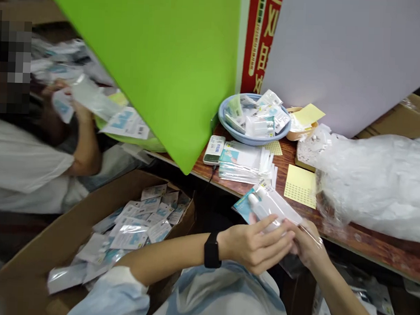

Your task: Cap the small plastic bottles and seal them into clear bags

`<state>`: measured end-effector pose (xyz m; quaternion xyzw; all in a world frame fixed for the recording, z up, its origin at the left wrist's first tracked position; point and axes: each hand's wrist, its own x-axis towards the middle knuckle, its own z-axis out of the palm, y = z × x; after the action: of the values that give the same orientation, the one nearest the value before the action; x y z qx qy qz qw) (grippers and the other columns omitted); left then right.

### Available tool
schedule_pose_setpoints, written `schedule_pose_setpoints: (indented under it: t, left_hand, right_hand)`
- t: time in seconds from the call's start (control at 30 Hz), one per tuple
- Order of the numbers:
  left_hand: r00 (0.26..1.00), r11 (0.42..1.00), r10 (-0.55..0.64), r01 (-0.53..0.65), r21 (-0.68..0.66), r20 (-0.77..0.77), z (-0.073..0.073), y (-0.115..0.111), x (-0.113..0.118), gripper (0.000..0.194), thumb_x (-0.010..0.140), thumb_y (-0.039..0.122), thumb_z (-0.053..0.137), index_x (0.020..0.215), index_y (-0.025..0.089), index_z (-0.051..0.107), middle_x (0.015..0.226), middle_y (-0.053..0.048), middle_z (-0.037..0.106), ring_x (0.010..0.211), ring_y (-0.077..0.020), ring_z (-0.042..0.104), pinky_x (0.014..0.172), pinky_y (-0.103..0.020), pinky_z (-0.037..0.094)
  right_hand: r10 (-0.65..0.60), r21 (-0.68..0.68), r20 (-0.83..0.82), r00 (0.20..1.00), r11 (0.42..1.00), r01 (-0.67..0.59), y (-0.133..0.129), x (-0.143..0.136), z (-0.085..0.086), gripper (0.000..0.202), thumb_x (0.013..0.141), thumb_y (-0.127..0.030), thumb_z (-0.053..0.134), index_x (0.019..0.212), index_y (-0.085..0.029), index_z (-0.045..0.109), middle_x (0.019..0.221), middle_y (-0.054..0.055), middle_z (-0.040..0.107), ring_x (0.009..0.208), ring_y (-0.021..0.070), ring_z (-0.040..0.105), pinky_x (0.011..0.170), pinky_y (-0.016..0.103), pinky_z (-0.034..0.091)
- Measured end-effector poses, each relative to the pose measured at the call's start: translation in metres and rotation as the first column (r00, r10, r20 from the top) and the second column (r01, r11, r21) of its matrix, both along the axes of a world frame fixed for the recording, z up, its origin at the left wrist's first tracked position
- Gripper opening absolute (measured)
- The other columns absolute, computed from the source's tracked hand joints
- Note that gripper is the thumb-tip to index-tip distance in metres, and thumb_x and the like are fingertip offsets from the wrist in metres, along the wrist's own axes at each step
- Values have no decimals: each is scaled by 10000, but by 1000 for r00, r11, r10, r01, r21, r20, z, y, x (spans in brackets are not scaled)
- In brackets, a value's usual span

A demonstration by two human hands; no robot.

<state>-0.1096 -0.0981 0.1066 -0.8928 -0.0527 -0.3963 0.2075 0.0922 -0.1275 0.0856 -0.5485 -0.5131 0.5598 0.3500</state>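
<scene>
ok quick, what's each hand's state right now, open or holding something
Left hand: holding the clear pack, grip closed on it.
Right hand: closed too, holding the same pack at its near end.

Clear packet in left hand and right hand

White bottle, green panel
</scene>
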Motion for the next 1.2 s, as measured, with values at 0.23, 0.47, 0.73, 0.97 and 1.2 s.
schedule_pose_setpoints:
  t: [0.23, 0.47, 0.73, 0.97, 1.2]
  left_hand:
    - [927, 786, 214, 23, -618, 307, -18, 7, -16, 215, 909, 83, 552, 1093, 83, 664, 1091, -145, 743, 1116, -227, 678, 1010, -392, 554]
    - [748, 150, 616, 199, -968, 249, -36, -4, -34, 243, 950, 243, 544, 1083, 170, 734, 1060, -51, 760, 974, -172, 732, 900, -252, 592]
    - [667, -51, 726, 294, -954, 167, -53, -15, -51, 358, 913, 446, 568, 1025, 166, 761, 1010, -66, 768, 931, -216, 742, 853, -297, 610]
    - [616, -106, 780, 307, -946, 112, -60, -21, -74, 397, 895, 482, 570, 1031, 161, 760, 1027, -74, 766, 933, -221, 740, 845, -300, 608]
    - [655, -150, 746, 347, -926, 125, -65, -20, -81, 428, 883, 495, 571, 1026, 138, 760, 1016, -99, 767, 911, -234, 741, 832, -316, 605]
  right_hand:
    - [-72, 321, 549, 833, 938, -131, 45, 38, -24, 534, 905, -609, 410, 1000, -190, 726, 989, 121, 739, 969, 261, 680, 918, 407, 536]
    - [-367, 396, 857, 362, 918, -6, 69, 113, -47, 464, 921, -306, 354, 1222, -57, 603, 1329, 270, 554, 1262, 369, 502, 1044, 556, 400]
    - [-326, 327, 944, 43, 945, -11, 76, 136, -41, 359, 900, -300, 470, 1071, -43, 654, 1209, 289, 575, 1054, 391, 565, 867, 515, 451]
    - [-316, 316, 949, -12, 948, 40, 51, 113, -55, 389, 971, -302, 368, 983, -114, 709, 1032, 189, 672, 879, 285, 636, 711, 357, 446]
    - [-406, 395, 914, -22, 874, 282, 68, 106, -51, 363, 964, -340, 503, 1143, -48, 625, 987, 186, 667, 848, 263, 651, 710, 389, 505]
